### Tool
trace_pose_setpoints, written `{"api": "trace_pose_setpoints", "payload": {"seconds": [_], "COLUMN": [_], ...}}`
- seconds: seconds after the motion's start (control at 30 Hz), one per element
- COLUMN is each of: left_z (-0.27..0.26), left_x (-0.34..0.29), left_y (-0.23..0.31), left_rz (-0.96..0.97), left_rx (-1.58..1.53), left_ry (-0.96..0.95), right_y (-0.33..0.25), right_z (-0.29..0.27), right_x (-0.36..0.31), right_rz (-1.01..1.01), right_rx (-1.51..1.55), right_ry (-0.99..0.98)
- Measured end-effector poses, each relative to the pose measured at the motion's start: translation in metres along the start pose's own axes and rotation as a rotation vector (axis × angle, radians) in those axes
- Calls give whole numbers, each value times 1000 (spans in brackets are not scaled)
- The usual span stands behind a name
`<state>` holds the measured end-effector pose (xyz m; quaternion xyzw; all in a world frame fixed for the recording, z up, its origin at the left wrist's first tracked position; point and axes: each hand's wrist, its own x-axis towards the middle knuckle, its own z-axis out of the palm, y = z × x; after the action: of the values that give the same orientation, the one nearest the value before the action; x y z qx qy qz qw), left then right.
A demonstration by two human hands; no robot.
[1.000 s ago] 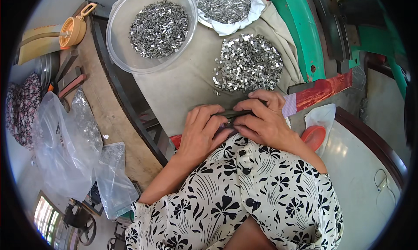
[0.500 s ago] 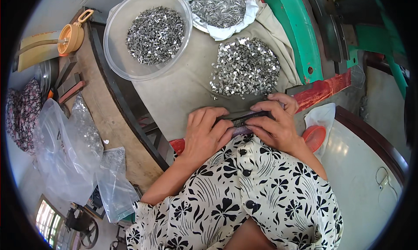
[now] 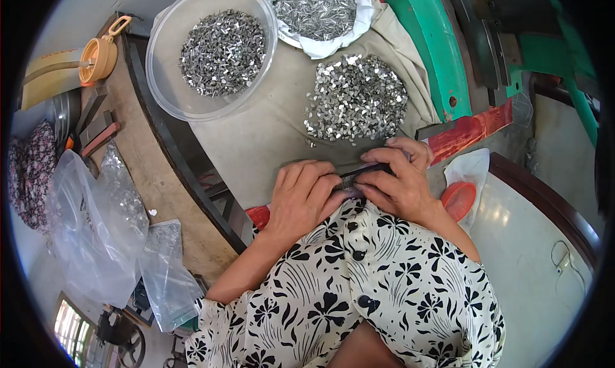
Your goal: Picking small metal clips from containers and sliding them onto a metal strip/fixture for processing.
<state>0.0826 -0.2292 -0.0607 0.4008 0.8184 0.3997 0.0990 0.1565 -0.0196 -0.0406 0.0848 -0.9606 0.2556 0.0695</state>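
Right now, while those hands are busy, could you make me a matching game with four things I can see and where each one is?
Things
1. Metal pile
2. Clear tub
3. Red dish
4. Dark strip

Places
A. To the right of the right hand
B. Held between the left hand and the right hand
C. Loose on the cloth, just beyond the hands
D. At the upper left of the picture, with metal bits inside

Right pairs
1-C, 2-D, 3-A, 4-B
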Motion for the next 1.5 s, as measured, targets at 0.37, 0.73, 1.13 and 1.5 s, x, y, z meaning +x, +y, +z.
{"api": "trace_pose_setpoints", "payload": {"seconds": [0.37,0.73,1.13,1.5], "left_z": [2,-1,-2,-11], "left_x": [4,1,-3,0], "left_y": [1,2,1,-3], "left_rz": [45,0,10,-100], "left_rx": [6,-4,30,9], "left_ry": [-21,-21,16,114], "right_y": [24,24,6,2], "right_z": [-6,-9,-3,28], "right_x": [32,42,23,72], "right_rz": [-89,-86,-74,-169], "right_rx": [-144,-103,61,-22], "right_ry": [27,-91,-42,14]}}
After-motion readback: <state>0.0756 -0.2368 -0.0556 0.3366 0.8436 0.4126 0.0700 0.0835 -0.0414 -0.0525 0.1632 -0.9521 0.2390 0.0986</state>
